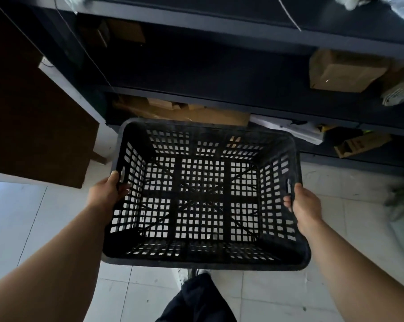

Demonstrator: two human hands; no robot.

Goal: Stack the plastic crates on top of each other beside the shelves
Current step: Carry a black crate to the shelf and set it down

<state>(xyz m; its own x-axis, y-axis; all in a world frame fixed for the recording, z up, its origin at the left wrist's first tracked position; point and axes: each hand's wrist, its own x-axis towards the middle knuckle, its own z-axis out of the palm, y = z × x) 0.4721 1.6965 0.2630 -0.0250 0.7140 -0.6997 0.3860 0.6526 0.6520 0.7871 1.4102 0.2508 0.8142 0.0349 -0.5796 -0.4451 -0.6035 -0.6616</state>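
I carry one black plastic crate (203, 260) with slotted walls and a grid bottom, held level above the white tiled floor in front of the dark shelves (219, 103). My left hand (106, 194) grips its left rim at the handle slot. On the opposite side my right hand (305, 205) grips the right rim, fingers curled through the handle slot. The crate is empty, and the floor shows through its bottom. No other crate is in view.
The shelves hold cardboard boxes (345, 70), flattened cardboard (184, 112) and papers (289, 131). A dark brown panel (34, 124) stands at the left. A pale bundle (400, 201) lies on the floor at the right. My dark trouser leg (196, 298) shows below the crate.
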